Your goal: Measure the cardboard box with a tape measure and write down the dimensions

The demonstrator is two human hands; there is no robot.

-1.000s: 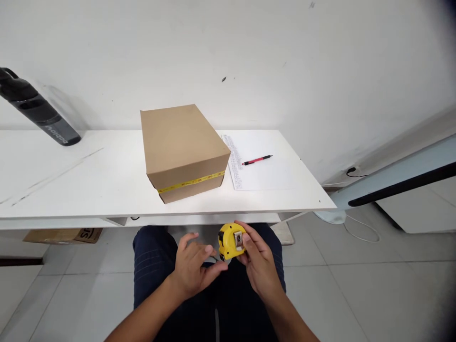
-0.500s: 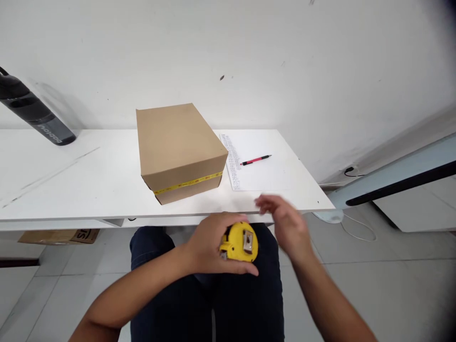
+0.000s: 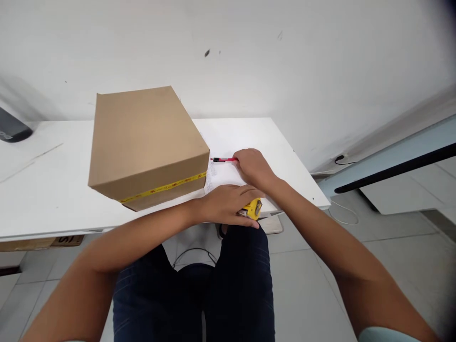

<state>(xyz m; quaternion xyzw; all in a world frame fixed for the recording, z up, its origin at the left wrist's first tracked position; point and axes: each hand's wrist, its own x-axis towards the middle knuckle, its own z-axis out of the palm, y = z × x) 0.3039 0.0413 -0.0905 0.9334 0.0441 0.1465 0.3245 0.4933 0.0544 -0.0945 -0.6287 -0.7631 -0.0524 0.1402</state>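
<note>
My left hand [image 3: 228,204] is closed around a yellow tape measure [image 3: 253,209] at the front edge of the white table [image 3: 53,190]. My right hand [image 3: 252,167] lies on a sheet of paper [image 3: 221,173] with its fingers curled over the end of a red and black pen [image 3: 223,159]. A brown cardboard box [image 3: 142,142] with a yellow tape band round its lower part stands on the table just left of both hands.
A dark bottle [image 3: 10,130] lies at the table's far left edge. Another cardboard box [image 3: 35,242] sits on the tiled floor under the table. A cable [image 3: 342,159] runs along the wall to the right. My legs in dark trousers [image 3: 213,285] are below the table.
My right hand let go of the tape measure and reached forward onto the pen. My left hand took the tape measure and brought it up to the table edge. The view moved closer.
</note>
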